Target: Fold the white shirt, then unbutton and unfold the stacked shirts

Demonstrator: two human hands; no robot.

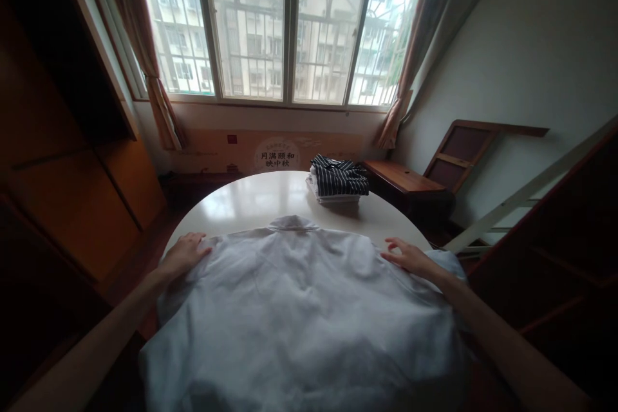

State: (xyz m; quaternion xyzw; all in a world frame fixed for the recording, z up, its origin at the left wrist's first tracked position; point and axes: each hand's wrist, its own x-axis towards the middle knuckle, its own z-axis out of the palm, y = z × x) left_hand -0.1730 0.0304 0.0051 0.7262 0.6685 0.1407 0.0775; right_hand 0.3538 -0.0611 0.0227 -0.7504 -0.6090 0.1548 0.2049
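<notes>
A white collared shirt [299,309] lies spread over a round white table [232,203], its collar toward the window and its lower part hanging toward me. At the shirt's left shoulder, my left hand [186,252] rests with its fingers apart. My right hand [410,257] is at the opposite shoulder, fingers loosely bent and apart, close to the cloth. I see no fabric gripped in either hand. Farther back on the table sits a stack of folded clothes [340,179], a black-and-white striped garment on top of white ones.
Beyond the table is a barred window [290,32] with tied curtains [159,109]. A wooden side table [405,177] stands at the back right, near a pale ladder-like frame [512,206]. Orange-brown cabinets [72,206] line the left.
</notes>
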